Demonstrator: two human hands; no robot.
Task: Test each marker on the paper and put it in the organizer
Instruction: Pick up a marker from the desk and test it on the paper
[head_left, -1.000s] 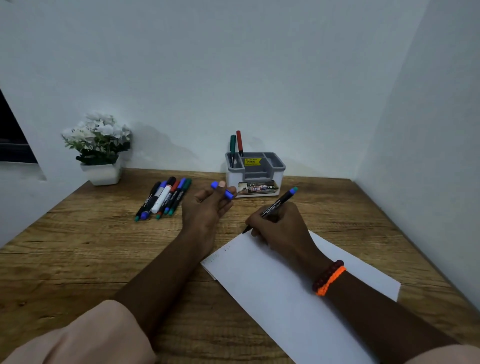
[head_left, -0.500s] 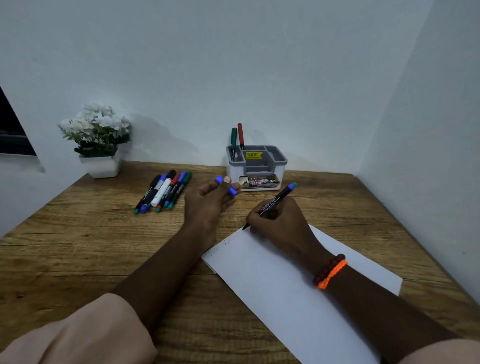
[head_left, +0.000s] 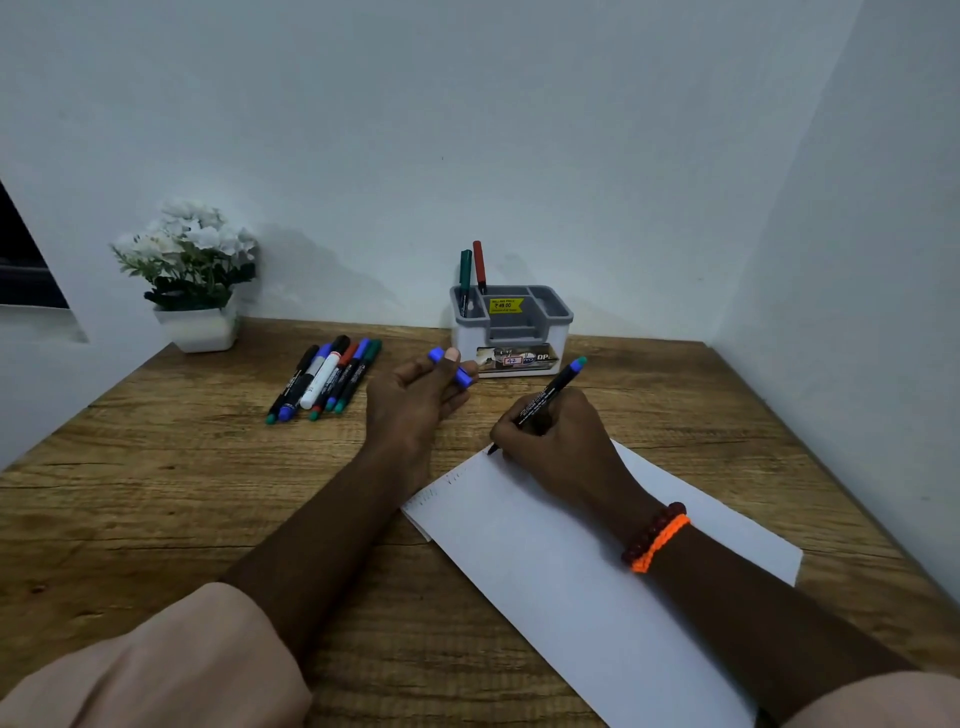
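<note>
A slim black-barrelled marker (head_left: 540, 402) with a blue end is held in the right hand (head_left: 558, 441), pinched between thumb and curled fingers in a writing grip. Its long axis is tilted, the blue end raised toward the far right and the tip set down at the far corner of the paper (head_left: 571, 561), pointing near-left. The paper is a smooth white rectangular sheet laid at an angle on a wooden table (head_left: 156, 493) of coarse, streaked grain; small marks are seen along the sheet's left edge. A short blue cylindrical cap (head_left: 451, 367) is pinched in the left hand (head_left: 415, 397) between thumb and curled fingers, raised just in front of the organizer (head_left: 511, 332). The organizer is a boxy plastic unit, white-walled with a grey compartmented insert and a yellow sticker; a green marker (head_left: 465, 278) and a red marker (head_left: 479, 266) are stood near-upright in its rear left compartment. A row of loose markers (head_left: 324, 382) is laid side by side on the table to the left, well apart from the paper, long axes running from near-left to far-right. A white pot of white flowers (head_left: 195, 280) is placed at the far left corner. A beaded and an orange braided bracelet (head_left: 655, 538) are worn on the right wrist.
</note>
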